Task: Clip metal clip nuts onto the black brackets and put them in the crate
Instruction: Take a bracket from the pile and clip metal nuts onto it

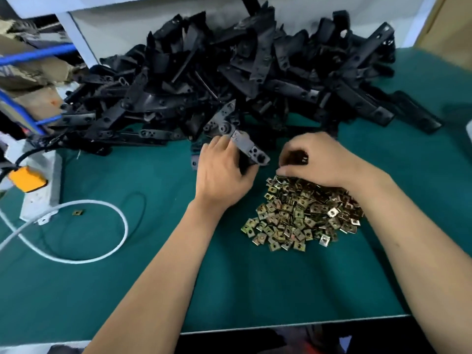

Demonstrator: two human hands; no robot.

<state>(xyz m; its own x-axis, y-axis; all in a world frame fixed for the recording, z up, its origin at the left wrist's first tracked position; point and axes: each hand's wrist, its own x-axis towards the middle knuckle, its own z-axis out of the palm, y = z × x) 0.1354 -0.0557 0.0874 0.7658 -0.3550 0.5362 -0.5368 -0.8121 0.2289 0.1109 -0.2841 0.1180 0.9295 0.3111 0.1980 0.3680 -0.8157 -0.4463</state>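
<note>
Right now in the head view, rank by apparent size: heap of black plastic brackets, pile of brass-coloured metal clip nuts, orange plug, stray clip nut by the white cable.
1. Heap of black plastic brackets
2. Pile of brass-coloured metal clip nuts
3. Orange plug
4. Stray clip nut by the white cable

No close calls.

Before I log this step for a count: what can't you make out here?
Head view:
- Whether the right hand holds a clip nut: curled fingers hide it.
- Crate: not in frame.
- Held bracket: lower end hidden by the left hand.
- Bracket pile: blurred, uncountable.
</note>
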